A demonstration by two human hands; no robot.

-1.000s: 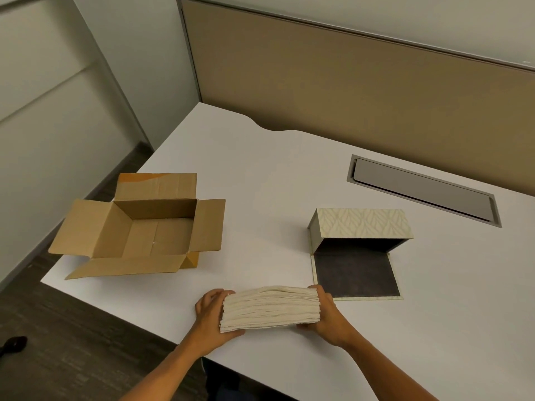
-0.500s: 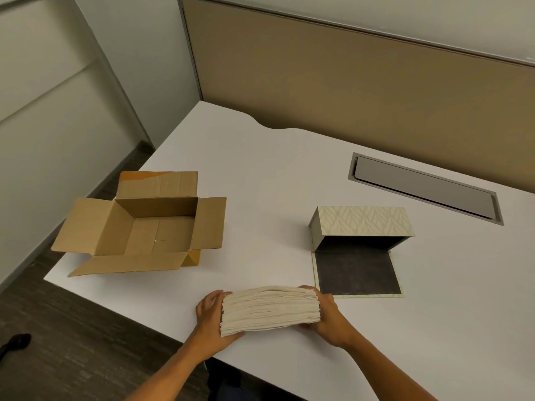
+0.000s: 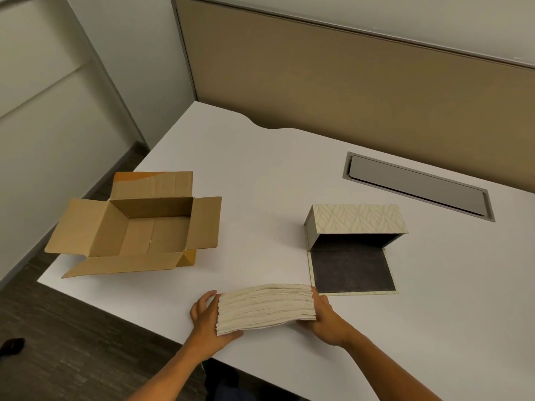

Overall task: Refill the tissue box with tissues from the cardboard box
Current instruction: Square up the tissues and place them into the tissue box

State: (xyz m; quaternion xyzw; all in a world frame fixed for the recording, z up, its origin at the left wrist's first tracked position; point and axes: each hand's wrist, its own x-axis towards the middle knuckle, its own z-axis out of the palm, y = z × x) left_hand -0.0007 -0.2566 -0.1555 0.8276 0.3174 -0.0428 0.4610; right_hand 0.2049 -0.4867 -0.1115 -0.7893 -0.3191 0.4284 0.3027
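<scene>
A: What does the grip hold?

B: Both hands clamp one stack of tissues (image 3: pixel 265 309), low in the frame's centre. The left hand (image 3: pixel 207 319) presses its left end, fingers curled under the near corner; the right hand (image 3: pixel 325 318) presses its right end. Whether the stack rests on the bench (image 3: pixel 275 198) or hangs just above it, I cannot tell.

A: And around it?

B: The tissue box (image 3: pixel 354 227) sits to the right of centre, up and right of the stack, its patterned shell open toward the person and its dark-lined flap (image 3: pixel 353 269) folded flat on the bench. The flap's near left corner lies just beside the right hand. The cardboard box (image 3: pixel 139 227) stands at left, well apart, flaps spread; I see nothing left inside.

A: So which step is this?

B: I judge the carry: the tissues are out of the cardboard box, not yet in the tissue box.

A: The next move?

B: Probably a short slide up and right over the flap into the opening. Both ends need steady pressure, or the loose sheets may fan out or catch on the shell's edge.
</scene>
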